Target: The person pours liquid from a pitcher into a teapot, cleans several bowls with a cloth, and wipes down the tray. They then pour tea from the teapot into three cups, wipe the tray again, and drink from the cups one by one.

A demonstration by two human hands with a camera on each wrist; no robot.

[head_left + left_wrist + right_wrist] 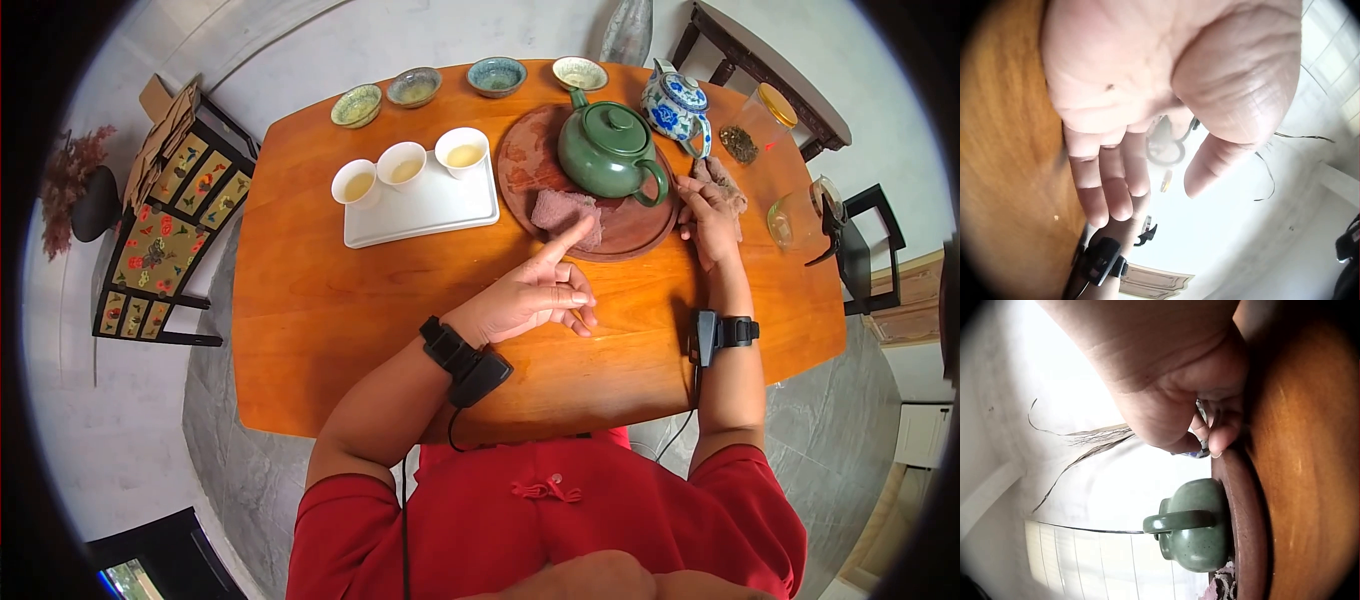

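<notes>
In the head view my left hand (532, 300) hovers over the table in front of the round tray (625, 250), index finger extended near the pink cloth (568, 218), other fingers loosely bent and holding nothing. The left wrist view shows its bare palm (1147, 75). My right hand (712, 225) is at the tray's right edge, beside a brown cloth (735, 200) and the green teapot (604, 150). Its fingers (1225, 428) are bent near the tray rim in the right wrist view; whether they touch the cloth is unclear.
Three white cups (402, 165) stand on a white tray (422, 223) at the left. Several bowls (497, 76) line the back edge. A blue-and-white teapot (676, 103), a jar of leaves (758, 125) and a glass pitcher (800, 218) stand at the right.
</notes>
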